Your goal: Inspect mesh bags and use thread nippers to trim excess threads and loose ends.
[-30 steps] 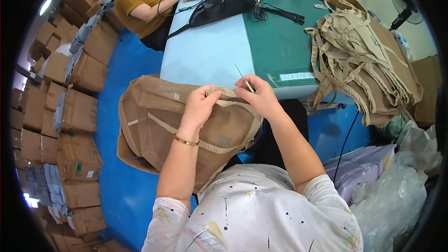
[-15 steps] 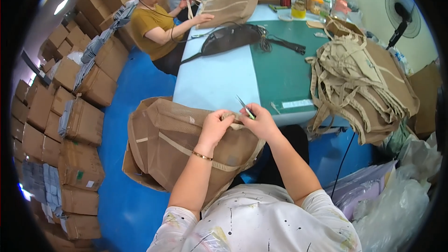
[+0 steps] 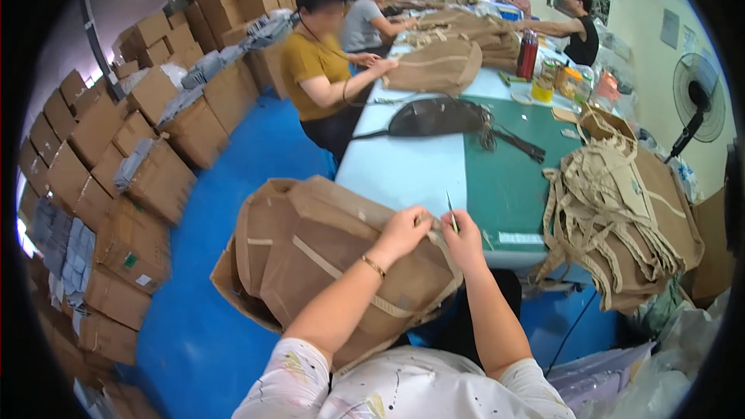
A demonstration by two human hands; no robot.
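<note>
A brown mesh bag with pale tape trim (image 3: 303, 264) lies in front of me, over a cardboard box (image 3: 226, 289) at the near end of the table. My left hand (image 3: 400, 233) pinches the bag's trimmed upper edge. Beside it, my right hand (image 3: 463, 239) grips small pointed snips (image 3: 452, 212), blades upward, its fingers close against the same edge; whether they also hold fabric is unclear.
The table (image 3: 396, 171) carries a green mat (image 3: 504, 178), black pouch (image 3: 423, 120), jars (image 3: 566, 81) and a strapped bag pile (image 3: 613, 217). A co-worker (image 3: 310, 85) sits at the left side, others farther back. Stacked cartons (image 3: 186, 140) line the left; a fan (image 3: 694, 97) stands right.
The view has tilted up, showing more workers along the table. My hands and the bag sit lower and farther right in the picture, with the snips still held.
</note>
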